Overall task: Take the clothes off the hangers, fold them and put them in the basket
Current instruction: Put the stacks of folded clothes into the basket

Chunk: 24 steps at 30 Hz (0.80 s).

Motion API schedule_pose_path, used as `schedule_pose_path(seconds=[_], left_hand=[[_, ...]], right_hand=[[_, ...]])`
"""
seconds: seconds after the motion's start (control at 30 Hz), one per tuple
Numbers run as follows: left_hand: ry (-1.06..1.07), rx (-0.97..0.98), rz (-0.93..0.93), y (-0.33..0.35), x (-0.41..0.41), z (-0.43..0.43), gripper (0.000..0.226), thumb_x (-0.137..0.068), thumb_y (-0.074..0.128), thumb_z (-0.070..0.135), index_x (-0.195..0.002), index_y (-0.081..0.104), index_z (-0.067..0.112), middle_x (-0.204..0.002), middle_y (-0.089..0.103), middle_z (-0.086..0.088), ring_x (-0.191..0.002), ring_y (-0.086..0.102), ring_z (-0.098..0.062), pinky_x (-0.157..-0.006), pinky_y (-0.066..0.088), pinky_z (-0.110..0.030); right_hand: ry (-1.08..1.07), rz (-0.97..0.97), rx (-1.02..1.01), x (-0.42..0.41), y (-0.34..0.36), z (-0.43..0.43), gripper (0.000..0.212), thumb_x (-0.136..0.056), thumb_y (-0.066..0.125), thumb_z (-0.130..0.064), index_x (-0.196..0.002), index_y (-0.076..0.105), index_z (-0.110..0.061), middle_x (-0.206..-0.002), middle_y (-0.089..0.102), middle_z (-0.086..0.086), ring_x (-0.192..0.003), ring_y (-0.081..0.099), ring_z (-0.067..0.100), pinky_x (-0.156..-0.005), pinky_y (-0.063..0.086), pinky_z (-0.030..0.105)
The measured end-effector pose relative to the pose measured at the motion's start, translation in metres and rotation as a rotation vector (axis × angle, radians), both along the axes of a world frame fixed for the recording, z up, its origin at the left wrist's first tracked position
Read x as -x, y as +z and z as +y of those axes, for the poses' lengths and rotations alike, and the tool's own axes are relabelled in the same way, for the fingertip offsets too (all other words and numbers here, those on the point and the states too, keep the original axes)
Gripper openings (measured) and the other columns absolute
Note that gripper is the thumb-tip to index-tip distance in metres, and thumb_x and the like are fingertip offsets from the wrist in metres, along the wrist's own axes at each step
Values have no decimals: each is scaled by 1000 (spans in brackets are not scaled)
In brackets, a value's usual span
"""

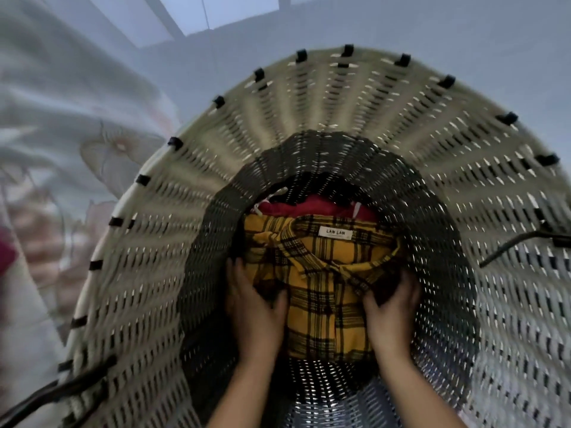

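I look straight down into a tall woven basket [340, 97], pale near the rim and dark lower down. A folded yellow and black plaid shirt [321, 273] with a white collar label lies deep inside, on top of a red garment [312, 205]. My left hand [253, 307] grips the shirt's left edge and my right hand [391, 310] grips its right edge, both forearms reaching down into the basket.
A white floral sheet [61, 125] lies to the left of the basket. A black hanger [519, 242] rests across the basket's right rim, and a dark handle or hanger [55, 393] sits at the lower left rim. Pale floor lies beyond.
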<state>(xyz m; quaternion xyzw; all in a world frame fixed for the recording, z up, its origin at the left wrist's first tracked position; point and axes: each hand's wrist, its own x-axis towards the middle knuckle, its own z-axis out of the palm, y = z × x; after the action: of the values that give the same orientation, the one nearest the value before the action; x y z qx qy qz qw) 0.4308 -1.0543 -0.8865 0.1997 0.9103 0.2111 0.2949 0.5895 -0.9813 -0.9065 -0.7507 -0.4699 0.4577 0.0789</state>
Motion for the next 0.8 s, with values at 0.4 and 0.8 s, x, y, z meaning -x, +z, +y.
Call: schedule_pose_path(seconds=[0.4, 0.8], left_hand=[[-866, 410, 10, -66, 21, 47, 131, -56, 65, 75, -128, -38, 39, -138, -48, 7, -136, -32, -37, -106, -3, -68], [-627, 170, 45, -43, 11, 14, 133, -47, 62, 73, -142, -24, 38, -154, -17, 7, -143, -6, -35, -105, 3, -61]], right_hand=[[713, -221, -134, 18, -54, 36, 115, -65, 45, -78, -150, 10, -8, -157, 4, 15, -145, 3, 30, -115, -2, 35], [363, -63, -270, 13, -23, 4, 81, -85, 40, -65, -148, 15, -20, -156, 2, -3, -143, 5, 15, -117, 16, 46]])
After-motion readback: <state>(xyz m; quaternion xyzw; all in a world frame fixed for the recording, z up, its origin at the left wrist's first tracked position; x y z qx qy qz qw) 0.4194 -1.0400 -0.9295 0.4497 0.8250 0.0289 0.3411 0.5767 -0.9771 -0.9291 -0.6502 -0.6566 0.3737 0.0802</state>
